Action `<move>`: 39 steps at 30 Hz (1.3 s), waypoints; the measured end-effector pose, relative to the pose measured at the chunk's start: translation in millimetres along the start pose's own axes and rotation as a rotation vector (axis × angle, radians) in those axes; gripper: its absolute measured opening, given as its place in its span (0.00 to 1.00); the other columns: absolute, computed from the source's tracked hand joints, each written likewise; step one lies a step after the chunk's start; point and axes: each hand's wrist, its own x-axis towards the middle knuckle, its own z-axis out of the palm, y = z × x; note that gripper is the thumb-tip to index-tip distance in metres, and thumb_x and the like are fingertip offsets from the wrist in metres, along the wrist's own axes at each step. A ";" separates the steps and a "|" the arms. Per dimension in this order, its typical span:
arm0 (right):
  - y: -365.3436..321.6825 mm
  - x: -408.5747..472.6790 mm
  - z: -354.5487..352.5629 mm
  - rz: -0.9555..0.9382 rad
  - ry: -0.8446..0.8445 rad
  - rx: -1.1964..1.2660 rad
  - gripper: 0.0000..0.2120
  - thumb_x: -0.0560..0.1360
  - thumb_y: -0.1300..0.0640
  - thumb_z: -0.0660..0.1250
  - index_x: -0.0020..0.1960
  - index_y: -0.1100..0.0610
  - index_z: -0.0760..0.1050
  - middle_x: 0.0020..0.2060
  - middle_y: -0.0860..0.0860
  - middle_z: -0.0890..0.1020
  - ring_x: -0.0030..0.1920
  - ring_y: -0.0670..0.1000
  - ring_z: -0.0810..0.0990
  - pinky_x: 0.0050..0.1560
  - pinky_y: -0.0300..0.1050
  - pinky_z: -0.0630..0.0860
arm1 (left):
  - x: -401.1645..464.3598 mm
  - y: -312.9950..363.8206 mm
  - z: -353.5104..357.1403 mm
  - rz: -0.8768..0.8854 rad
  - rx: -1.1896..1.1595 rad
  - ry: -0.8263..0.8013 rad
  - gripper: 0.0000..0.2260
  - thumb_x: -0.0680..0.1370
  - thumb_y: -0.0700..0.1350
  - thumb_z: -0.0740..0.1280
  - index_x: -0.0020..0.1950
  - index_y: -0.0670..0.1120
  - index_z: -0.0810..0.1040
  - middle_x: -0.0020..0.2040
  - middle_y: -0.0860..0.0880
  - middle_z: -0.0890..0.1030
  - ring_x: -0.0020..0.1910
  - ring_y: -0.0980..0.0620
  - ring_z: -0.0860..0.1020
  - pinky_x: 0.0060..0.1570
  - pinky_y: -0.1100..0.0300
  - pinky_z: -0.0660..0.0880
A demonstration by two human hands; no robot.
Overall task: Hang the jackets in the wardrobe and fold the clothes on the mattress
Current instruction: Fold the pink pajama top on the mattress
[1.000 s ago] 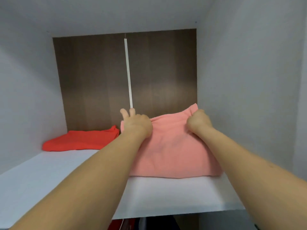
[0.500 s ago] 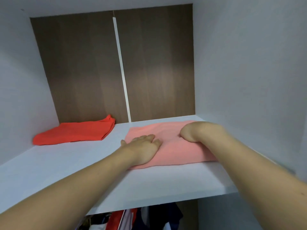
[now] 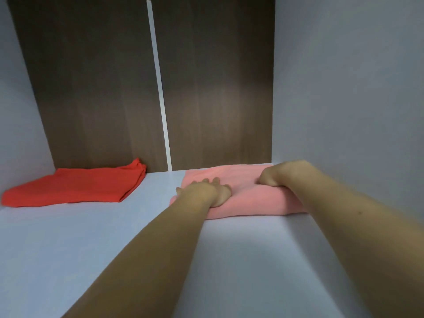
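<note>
On the white wardrobe shelf (image 3: 68, 244), toward its right rear corner, lies the folded pink garment (image 3: 247, 198), its far edge close to the brown back panel (image 3: 103, 88) and its right side hidden behind the right forearm near the grey side wall (image 3: 344, 88). Left hand (image 3: 207, 191) rests flat on the garment's left part, fingers spread and fairly straight, a wide grip holding nothing. Right hand (image 3: 271, 176) presses on the garment's right part with fingers bent under; whether they pinch cloth I cannot tell. A folded red garment (image 3: 75, 188) lies well apart at the rear left. Bare shelf runs between the two garments and across the whole front.
</note>
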 end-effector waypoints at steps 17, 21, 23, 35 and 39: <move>18.5 127.3 0.6 -0.085 -0.007 -0.098 0.25 0.79 0.47 0.55 0.72 0.55 0.70 0.73 0.57 0.69 0.72 0.58 0.68 0.72 0.57 0.63 | 73.6 29.3 -11.7 -0.063 -0.019 0.014 0.28 0.81 0.65 0.41 0.80 0.61 0.43 0.81 0.55 0.42 0.80 0.42 0.44 0.71 0.29 0.40; 15.6 121.5 0.3 -0.102 -0.018 -0.089 0.23 0.81 0.48 0.55 0.72 0.55 0.69 0.73 0.57 0.69 0.71 0.58 0.69 0.72 0.55 0.63 | 72.5 29.3 -11.5 -0.070 -0.019 0.016 0.28 0.81 0.65 0.42 0.80 0.61 0.43 0.81 0.55 0.42 0.80 0.43 0.44 0.71 0.29 0.39; 13.9 115.4 -1.2 -0.108 -0.014 -0.082 0.22 0.82 0.50 0.54 0.72 0.57 0.69 0.73 0.57 0.69 0.72 0.57 0.68 0.72 0.54 0.63 | 71.3 30.3 -12.4 -0.070 -0.012 0.019 0.28 0.81 0.65 0.42 0.80 0.60 0.43 0.81 0.54 0.42 0.80 0.42 0.44 0.71 0.28 0.40; 10.7 53.8 -23.5 -0.150 0.339 -0.019 0.18 0.79 0.53 0.59 0.65 0.60 0.75 0.65 0.60 0.77 0.63 0.60 0.77 0.53 0.45 0.71 | 53.3 34.8 -19.0 -0.073 -0.188 0.158 0.27 0.83 0.59 0.44 0.80 0.50 0.57 0.79 0.46 0.59 0.78 0.40 0.57 0.72 0.31 0.47; 13.3 1.5 -44.1 -0.193 0.571 0.080 0.16 0.79 0.53 0.58 0.59 0.60 0.77 0.58 0.62 0.79 0.55 0.63 0.78 0.47 0.47 0.71 | 13.2 25.7 -33.0 0.067 -0.139 0.513 0.24 0.83 0.55 0.49 0.72 0.43 0.69 0.71 0.42 0.70 0.70 0.40 0.69 0.73 0.39 0.55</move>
